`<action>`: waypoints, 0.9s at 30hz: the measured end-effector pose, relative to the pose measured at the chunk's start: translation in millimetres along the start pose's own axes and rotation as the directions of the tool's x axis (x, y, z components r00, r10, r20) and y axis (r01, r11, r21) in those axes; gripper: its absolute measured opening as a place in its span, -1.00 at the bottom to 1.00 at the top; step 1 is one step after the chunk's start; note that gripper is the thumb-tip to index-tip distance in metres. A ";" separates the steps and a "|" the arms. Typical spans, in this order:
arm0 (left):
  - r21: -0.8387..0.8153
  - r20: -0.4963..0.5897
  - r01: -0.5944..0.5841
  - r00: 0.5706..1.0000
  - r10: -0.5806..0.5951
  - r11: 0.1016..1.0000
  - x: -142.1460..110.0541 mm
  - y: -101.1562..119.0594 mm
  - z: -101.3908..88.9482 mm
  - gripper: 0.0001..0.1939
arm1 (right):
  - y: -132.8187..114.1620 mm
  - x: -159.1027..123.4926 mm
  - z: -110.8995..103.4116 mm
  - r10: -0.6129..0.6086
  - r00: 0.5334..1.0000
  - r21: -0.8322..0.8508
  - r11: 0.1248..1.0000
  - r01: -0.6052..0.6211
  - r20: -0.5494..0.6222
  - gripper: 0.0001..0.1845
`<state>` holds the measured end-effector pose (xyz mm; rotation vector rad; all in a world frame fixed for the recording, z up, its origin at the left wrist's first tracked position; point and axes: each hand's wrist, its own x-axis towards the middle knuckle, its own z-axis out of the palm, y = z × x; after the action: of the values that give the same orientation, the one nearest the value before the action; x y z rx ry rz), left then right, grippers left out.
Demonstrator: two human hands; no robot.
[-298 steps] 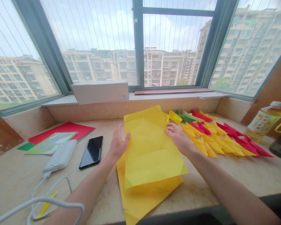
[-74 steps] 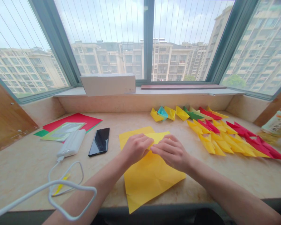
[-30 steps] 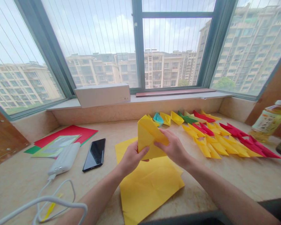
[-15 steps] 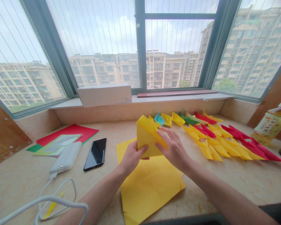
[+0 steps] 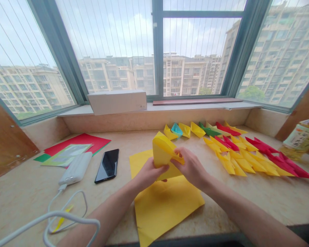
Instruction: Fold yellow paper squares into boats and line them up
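Note:
A folded piece of yellow paper (image 5: 161, 152) is held up between my two hands, its upper part bulging and curling over. My left hand (image 5: 151, 171) grips its lower left edge, thumb across the front. On the right side, my right hand (image 5: 189, 166) pinches a corner flap between thumb and fingers. Below them, larger yellow sheets (image 5: 167, 209) lie on the counter. Beyond and to the right stand several folded paper boats: yellow boats (image 5: 197, 129), a blue boat (image 5: 176, 130), a green boat (image 5: 208, 130) and red boats (image 5: 285, 163).
At left lie a black phone (image 5: 107, 166), a white power bank (image 5: 76, 168) with a white cable (image 5: 74, 223), and red paper (image 5: 78, 141). A white box (image 5: 117, 103) sits on the window ledge. An oil bottle (image 5: 300, 137) stands at far right.
My right hand's fingers have gone from spread along the paper's right edge to a pinch on its corner. The paper's top now curls more. The view has shifted slightly.

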<state>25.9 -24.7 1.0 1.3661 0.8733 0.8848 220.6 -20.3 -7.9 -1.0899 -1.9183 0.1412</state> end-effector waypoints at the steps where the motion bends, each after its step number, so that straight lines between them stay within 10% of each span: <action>1: -0.005 -0.006 -0.001 1.000 0.001 1.000 0.1 -1.6 0.3 -0.56 | -0.3 -0.3 0.8 -0.002 1.000 -0.002 1.000 0.002 -0.007 -0.81; 21: -0.277 -0.136 -0.134 0.986 0.099 0.951 -1.3 3.3 2.4 -0.46 | -18.6 -7.5 11.1 -0.412 0.899 -0.239 0.867 0.437 0.150 -0.38; 27: -0.439 -0.352 -0.238 0.933 0.078 0.866 5.3 2.7 2.1 -0.53 | -20.8 -6.7 8.3 -0.473 0.807 -0.178 0.813 0.555 0.354 -0.32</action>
<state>30.1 -20.8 3.7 0.8789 0.7231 1.3830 202.7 -35.3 -7.0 -0.6921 -2.5002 -0.2995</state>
